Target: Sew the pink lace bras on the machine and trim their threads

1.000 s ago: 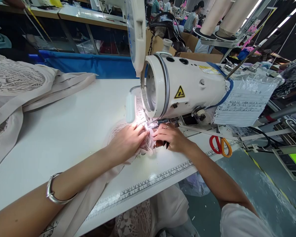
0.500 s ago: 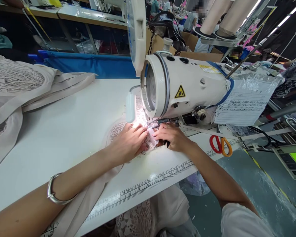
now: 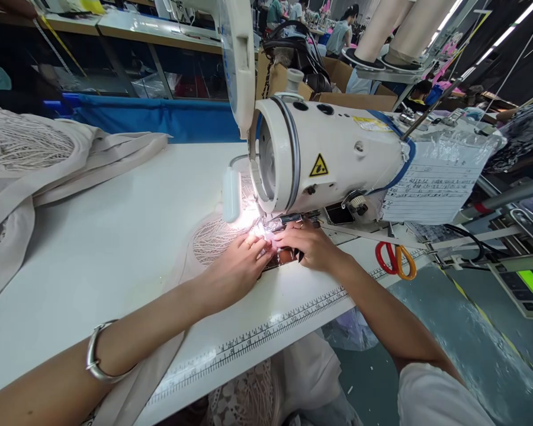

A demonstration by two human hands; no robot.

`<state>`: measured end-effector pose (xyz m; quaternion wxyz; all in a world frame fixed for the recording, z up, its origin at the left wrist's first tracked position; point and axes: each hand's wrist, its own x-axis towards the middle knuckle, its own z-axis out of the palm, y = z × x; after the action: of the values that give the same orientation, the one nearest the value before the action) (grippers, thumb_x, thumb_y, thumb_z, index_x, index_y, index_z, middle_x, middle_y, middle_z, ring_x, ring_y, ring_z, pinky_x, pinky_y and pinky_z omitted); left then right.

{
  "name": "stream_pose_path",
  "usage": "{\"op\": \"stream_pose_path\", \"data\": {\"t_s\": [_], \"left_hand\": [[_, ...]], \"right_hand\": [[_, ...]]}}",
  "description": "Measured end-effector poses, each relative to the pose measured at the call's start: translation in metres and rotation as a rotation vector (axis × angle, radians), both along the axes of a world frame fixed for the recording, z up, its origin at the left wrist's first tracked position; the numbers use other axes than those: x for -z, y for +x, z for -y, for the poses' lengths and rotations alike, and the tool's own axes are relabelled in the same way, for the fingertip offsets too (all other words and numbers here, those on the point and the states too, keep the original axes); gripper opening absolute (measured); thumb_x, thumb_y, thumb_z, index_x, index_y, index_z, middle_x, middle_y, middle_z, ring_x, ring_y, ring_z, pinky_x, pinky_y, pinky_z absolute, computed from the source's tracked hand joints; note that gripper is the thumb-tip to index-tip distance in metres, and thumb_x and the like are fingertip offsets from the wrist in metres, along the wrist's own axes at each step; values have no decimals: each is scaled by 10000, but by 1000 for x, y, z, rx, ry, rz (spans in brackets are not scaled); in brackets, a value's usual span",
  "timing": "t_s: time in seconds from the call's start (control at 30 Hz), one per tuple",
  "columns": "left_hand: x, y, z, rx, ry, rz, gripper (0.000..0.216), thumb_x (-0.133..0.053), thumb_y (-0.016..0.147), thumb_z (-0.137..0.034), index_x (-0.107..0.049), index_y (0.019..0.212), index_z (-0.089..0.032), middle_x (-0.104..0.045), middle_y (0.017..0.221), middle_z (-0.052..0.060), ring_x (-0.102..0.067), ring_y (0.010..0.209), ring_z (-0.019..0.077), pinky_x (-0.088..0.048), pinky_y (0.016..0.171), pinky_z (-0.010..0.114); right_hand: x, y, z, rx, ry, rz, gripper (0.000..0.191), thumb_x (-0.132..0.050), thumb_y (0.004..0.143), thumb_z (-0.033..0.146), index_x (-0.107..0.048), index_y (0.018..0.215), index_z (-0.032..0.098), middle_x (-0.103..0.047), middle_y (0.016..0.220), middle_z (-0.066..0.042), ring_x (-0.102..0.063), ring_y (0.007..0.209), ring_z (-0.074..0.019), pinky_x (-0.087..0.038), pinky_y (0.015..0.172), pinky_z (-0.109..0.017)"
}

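A white sewing machine (image 3: 333, 160) stands on the white table (image 3: 115, 236). Under its lit needle area lies a beige lace fabric (image 3: 213, 236). My left hand (image 3: 240, 263) lies on the lace, fingers pressed together at the needle. My right hand (image 3: 308, 245) rests on the other side, fingertips pinching the fabric edge beside the presser foot. The fingertips of both hands almost meet in the glare. A silver bangle (image 3: 95, 358) circles my left forearm.
A pile of beige garments (image 3: 22, 165) lies at the table's left. Red and orange scissors (image 3: 395, 260) rest right of the machine. A printed ruler strip (image 3: 257, 337) runs along the front edge. A plastic-covered sheet (image 3: 435, 183) hangs on the machine. People work in the background.
More lace has fed through to the left of the needle, and my left hand has slid slightly right and nearer. My right hand stays by the presser foot.
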<state>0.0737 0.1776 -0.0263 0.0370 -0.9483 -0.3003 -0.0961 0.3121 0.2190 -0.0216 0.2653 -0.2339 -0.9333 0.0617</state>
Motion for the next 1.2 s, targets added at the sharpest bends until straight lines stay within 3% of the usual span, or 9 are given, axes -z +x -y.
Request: {"op": "stream_pose_path", "data": {"t_s": [0.13, 0.3, 0.5, 0.8, 1.0, 1.1, 1.2], "left_hand": [[3, -6, -8, 20, -12, 97, 513, -474, 873, -59, -554, 1378, -99, -629, 1141, 170, -564, 1034, 294, -468, 923, 473], [5, -14, -18, 59, -46, 191, 548, -454, 836, 18, -577, 1356, -104, -619, 1129, 170, -563, 1007, 282, -446, 968, 509], [5, -22, -32, 51, -165, 261, 541, -443, 819, 31, -628, 1288, -166, -606, 1178, 150, -553, 1065, 288, -486, 908, 474], [2, -29, -43, 10, -225, 261, 470, -367, 942, -48, -617, 1304, -215, -581, 1354, 123, -543, 1233, 275, -476, 997, 469], [5, -34, -47, -76, -262, 223, 465, -328, 978, -96, -581, 1353, -205, -526, 1478, 109, -511, 1299, 280, -473, 992, 437], [2, -30, -45, -102, -234, 202, 477, -328, 968, -91, -577, 1360, -200, -538, 1468, 108, -538, 1260, 277, -485, 960, 440], [-2, -24, -42, -167, -185, 199, 413, -356, 985, -136, -615, 1296, -214, -602, 1361, 101, -602, 1097, 262, -508, 847, 399]], "right_hand": [[-3, -2, 1, -22, 14, -34, 252, -545, 836, 7, -696, 795, 206, -772, 935, -32, -623, 875, -190, -488, 750, -313], [-3, -1, 1, 3, 28, -24, 337, -480, 793, -35, -698, 890, 202, -777, 960, -18, -636, 914, -195, -481, 834, -331], [0, 1, -1, 56, -34, 77, 502, -428, 652, -72, -675, 994, 201, -752, 1068, -39, -624, 1001, -205, -490, 816, -308], [-2, -2, 1, 134, -65, 101, 439, -410, 700, -79, -656, 924, 207, -750, 1074, -46, -654, 995, -197, -483, 845, -307], [-4, -2, 2, 134, -67, 94, 419, -424, 679, -79, -654, 895, 196, -749, 1030, -56, -658, 959, -204, -477, 762, -293], [-2, -2, 2, 137, -68, 77, 402, -435, 707, -75, -660, 892, 203, -744, 992, -53, -653, 951, -206, -481, 789, -303], [1, -1, 0, 120, -86, 73, 382, -448, 743, -65, -658, 909, 207, -736, 994, -50, -647, 939, -196, -484, 803, -301]]}}
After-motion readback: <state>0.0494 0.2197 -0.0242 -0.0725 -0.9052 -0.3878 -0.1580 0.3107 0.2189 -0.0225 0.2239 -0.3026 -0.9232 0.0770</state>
